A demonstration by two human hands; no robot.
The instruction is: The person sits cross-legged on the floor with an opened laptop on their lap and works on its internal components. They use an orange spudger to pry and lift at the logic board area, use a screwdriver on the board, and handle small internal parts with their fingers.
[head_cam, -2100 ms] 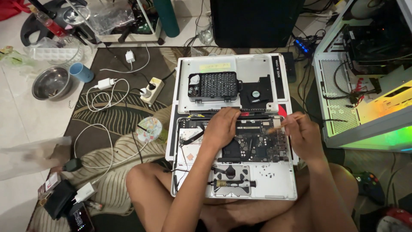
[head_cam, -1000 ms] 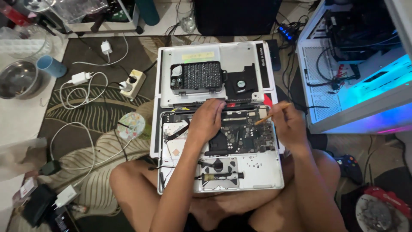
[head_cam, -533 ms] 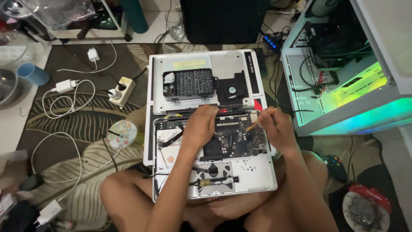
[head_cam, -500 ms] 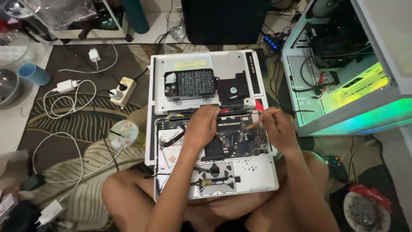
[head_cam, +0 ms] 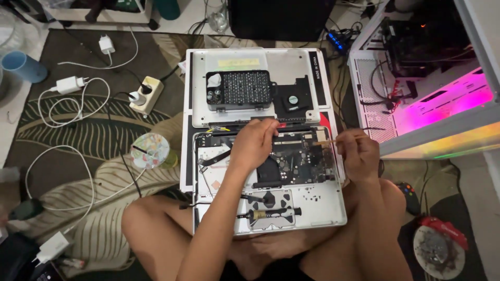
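An opened silver laptop (head_cam: 323,208) lies bottom-up on my crossed legs, its dark circuit board (head_cam: 297,161) exposed. My left hand (head_cam: 253,144) rests palm-down on the board's upper left part, fingers curled. My right hand (head_cam: 358,153) is closed on a thin wooden-handled brush (head_cam: 325,142), whose tip points left at the board's right edge. A black screwdriver (head_cam: 268,213) lies on the laptop's lower part. The removed bottom cover (head_cam: 291,62) lies beyond the laptop, carrying a black screwdriver-bit case (head_cam: 239,89) and a small black fan (head_cam: 294,100).
A white open computer case (head_cam: 416,78) glowing pink stands at right. On the leaf-patterned rug at left lie a power strip (head_cam: 146,94), white chargers and cables (head_cam: 73,88), a disc (head_cam: 150,150) and a blue cup (head_cam: 23,66). A round dish (head_cam: 437,250) sits at bottom right.
The view has shifted and the computer case's glow turned from green to pink. My right hand with the brush has drawn slightly right; my left hand stays on the board.
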